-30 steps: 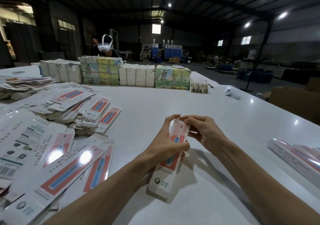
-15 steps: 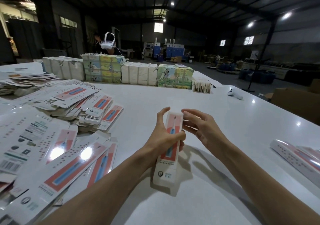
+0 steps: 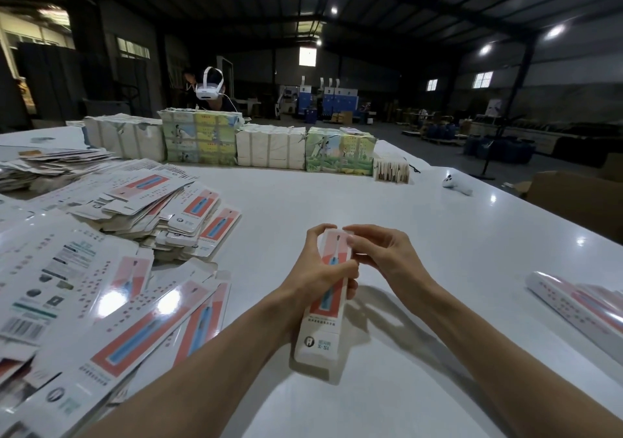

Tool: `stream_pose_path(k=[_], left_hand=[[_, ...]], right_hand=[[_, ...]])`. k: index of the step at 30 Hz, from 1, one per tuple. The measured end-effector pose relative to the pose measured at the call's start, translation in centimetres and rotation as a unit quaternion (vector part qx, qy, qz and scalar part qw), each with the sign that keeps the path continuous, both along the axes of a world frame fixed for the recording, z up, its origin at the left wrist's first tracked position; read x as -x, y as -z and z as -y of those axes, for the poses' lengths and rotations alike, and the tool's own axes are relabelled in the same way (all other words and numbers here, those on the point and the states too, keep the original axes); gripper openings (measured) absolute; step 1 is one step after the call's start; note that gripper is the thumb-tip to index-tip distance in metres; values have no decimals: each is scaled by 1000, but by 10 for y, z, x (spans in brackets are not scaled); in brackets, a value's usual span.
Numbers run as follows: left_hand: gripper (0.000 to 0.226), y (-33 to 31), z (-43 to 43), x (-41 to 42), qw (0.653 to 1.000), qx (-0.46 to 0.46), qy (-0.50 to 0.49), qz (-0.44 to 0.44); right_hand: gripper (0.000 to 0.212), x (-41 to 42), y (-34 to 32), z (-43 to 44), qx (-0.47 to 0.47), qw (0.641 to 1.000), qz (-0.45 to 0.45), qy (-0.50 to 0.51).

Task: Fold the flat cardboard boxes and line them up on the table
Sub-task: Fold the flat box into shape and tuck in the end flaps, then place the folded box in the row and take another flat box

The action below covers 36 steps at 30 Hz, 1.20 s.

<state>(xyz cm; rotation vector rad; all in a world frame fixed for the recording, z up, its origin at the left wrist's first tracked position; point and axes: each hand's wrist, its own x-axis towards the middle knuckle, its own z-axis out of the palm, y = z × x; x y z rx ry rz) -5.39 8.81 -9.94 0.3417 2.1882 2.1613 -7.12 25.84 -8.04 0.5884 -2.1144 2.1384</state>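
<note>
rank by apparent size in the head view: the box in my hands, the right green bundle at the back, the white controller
1. held box, though nearness to the camera inflates it
2. right green bundle
3. white controller, clearly smallest

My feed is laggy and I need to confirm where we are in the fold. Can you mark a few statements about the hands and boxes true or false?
1. The left hand grips the box around its middle. True.
2. The right hand hangs free, touching nothing. False: its fingers pinch the box's top end.
3. The flat boxes are piled on the person's right. False: they are piled on the left.
4. Folded boxes lie near the right edge of the table. True.
</note>
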Motion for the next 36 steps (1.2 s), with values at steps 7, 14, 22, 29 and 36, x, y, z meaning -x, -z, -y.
stream_pose_path(k=[7, 14, 22, 29, 36], left_hand=[[78, -3, -4, -2, 991, -111, -44, 67], [48, -7, 7, -2, 971, -209, -51, 104], [50, -15, 9, -9, 922, -368, 8, 118], [55, -17, 7, -12, 934, -340, 17, 107], [60, -9, 4, -4, 972, -209, 65, 90]], right_hand=[[41, 2, 4, 5, -24, 1000, 4, 19], [18, 3, 4, 3, -144, 981, -101, 86], [36, -14, 8, 26, -245, 946, -191, 90], [53, -16, 13, 31, -310, 927, -185, 99], [35, -15, 5, 18, -312, 925, -176, 130]])
